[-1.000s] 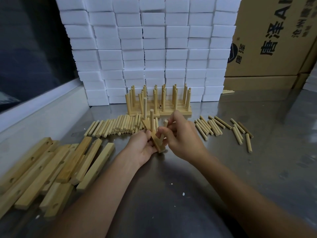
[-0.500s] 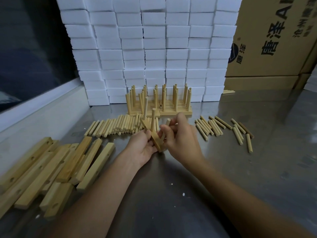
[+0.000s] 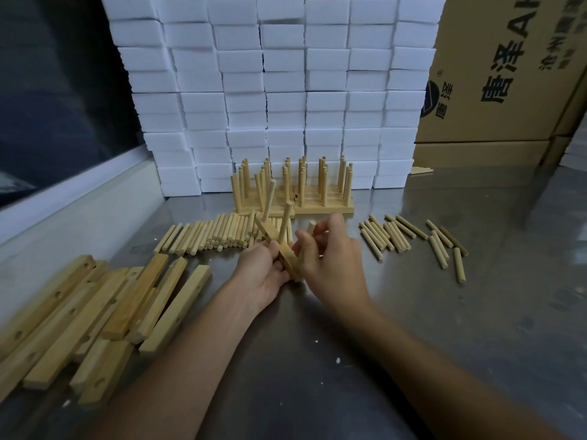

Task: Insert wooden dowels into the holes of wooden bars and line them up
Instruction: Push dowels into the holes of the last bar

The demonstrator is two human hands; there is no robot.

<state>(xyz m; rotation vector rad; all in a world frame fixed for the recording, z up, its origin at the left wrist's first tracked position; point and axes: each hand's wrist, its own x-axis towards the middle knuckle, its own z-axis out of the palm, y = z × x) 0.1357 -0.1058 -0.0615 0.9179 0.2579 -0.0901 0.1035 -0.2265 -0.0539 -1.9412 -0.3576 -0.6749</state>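
Head view: the left hand grips a bar over the steel bench, held tilted with its far end raised. Two dowels stand out of the bar's upper face, leaning away from the camera. The right hand pinches a third dowel between thumb and fingers just beside the bar; only the dowel's top end shows above the fingers, and whether its lower end has entered a hole cannot be told.

Behind the hands, finished bars with upright dowels stand lined up side by side against a wall of white blocks. A row of loose dowels lies to the left of the hands, a scattered group to the right. Empty bars with holes are piled at the bench's left edge. Cardboard boxes stand at the right rear.
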